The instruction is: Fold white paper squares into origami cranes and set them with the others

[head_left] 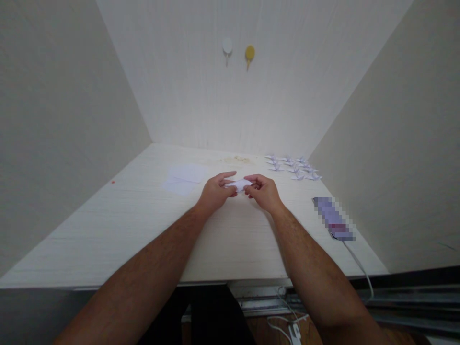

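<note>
A small folded piece of white paper [240, 185] is held over the middle of the pale wooden desk [108, 230]. My left hand [216, 190] pinches its left end, fingers curled around it. My right hand [263, 190] pinches its right end in the same way. Both hands meet at the paper, just above the desktop.
A few flat white paper sheets [185, 178] lie left of the hands. Several small folded paper cranes [293, 167] stand at the back right. A blurred-out phone [333, 218] with a white cable [357, 262] lies near the right edge. Two wall hooks [238, 51] hang above.
</note>
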